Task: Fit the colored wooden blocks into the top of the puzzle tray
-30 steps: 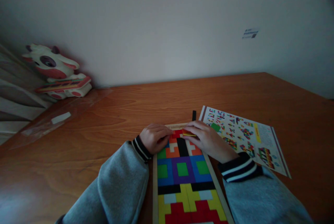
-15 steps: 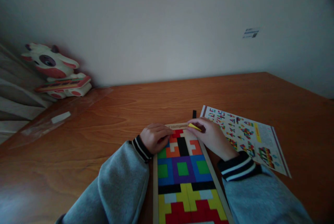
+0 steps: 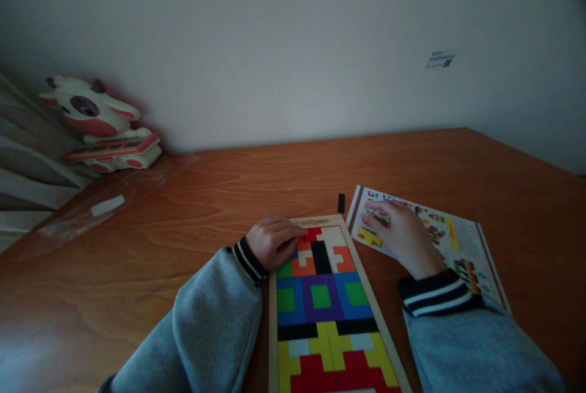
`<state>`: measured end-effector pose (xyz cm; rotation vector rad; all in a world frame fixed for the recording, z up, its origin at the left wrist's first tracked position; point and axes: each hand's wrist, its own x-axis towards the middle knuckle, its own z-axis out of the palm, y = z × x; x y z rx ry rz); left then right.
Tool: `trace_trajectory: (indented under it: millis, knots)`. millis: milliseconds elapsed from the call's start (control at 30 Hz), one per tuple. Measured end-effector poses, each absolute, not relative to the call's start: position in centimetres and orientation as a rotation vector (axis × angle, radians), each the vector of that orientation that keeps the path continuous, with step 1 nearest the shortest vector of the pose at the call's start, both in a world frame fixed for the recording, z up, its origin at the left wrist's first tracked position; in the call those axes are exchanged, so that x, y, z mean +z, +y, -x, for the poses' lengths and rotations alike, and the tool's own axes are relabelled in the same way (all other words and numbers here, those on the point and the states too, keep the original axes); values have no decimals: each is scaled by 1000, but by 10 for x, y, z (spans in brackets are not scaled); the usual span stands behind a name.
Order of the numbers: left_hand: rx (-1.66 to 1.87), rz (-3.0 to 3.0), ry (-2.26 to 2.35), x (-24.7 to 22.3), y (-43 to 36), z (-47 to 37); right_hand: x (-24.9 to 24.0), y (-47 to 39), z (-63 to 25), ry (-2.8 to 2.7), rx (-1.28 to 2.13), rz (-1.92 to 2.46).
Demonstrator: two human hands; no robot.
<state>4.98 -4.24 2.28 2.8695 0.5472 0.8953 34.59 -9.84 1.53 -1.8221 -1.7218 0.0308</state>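
A long wooden tray [image 3: 389, 344] is filled with colored blocks, among them yellow, red, blue, purple, green and black ones. My left hand [image 3: 276, 241] rests over its upper left corner, fingers bent beside a red block [image 3: 312, 234]; whether it grips anything is hidden. Bare tray bottom shows at the upper right. Over the printed sheet [image 3: 485, 259], my right hand [image 3: 403, 231] hovers with thumb and fingers apart and nothing seen between them. Just below its fingertips a yellow block [image 3: 368, 237] lies on the sheet's left part.
A small black block [image 3: 341, 202] lies on the table [image 3: 256, 179] behind the tray. At the back left stands a cow-shaped toy [image 3: 105, 124] with a keyboard. Clear tape and a white strip [image 3: 107, 205] are stuck near the left edge. A wall rises behind.
My right hand has moved right from the tray's top edge to the sheet and let go of the yellow block, which now lies there. My left hand has stayed in place.
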Motion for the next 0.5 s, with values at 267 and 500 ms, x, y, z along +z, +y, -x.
trace_trajectory:
  millis: [267,500]
  knots:
    - [882,-2858,543,20,-42,-49,10,-64,-329,-2036,51,1607]
    - [904,-2848,564,22,-43,-50,11,-48,-332,-1936,201,1694]
